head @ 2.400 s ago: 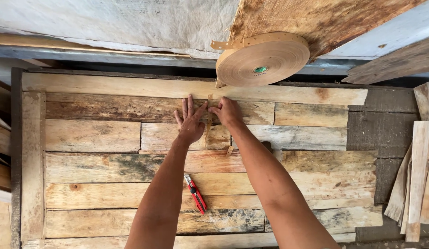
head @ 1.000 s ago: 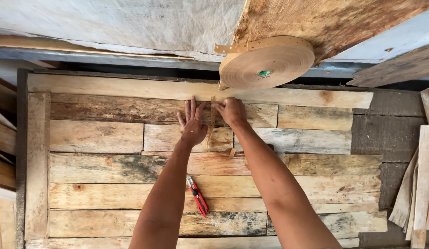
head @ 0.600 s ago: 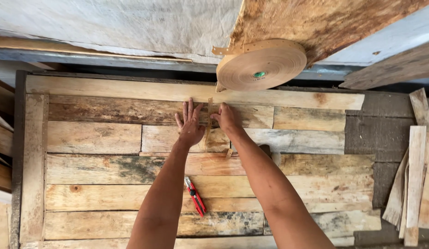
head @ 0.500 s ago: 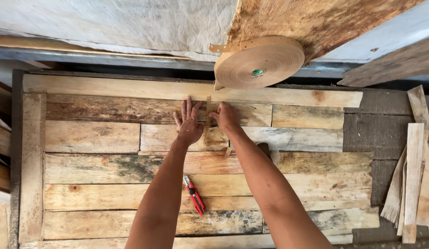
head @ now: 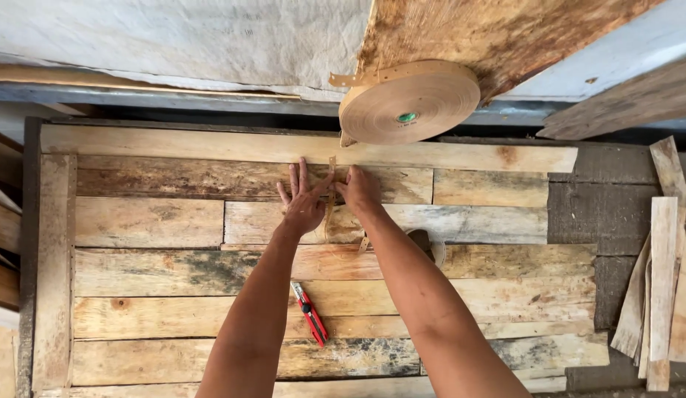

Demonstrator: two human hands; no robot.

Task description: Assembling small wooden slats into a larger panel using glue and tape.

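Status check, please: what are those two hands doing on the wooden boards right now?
Left hand flat, fingers spread, on the plank panel. Right hand pinching a thin tan strip beside it. Strip roll above; red cutter lying clear between forearms.

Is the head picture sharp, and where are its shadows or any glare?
Head view: soft, even daylight, no glare; the wooden panel, both hands, left hand and right hand, and the red cutter look sharp. A dark shadow band lies above the panel, behind the tape roll. Straight boards bend slightly near the edges.
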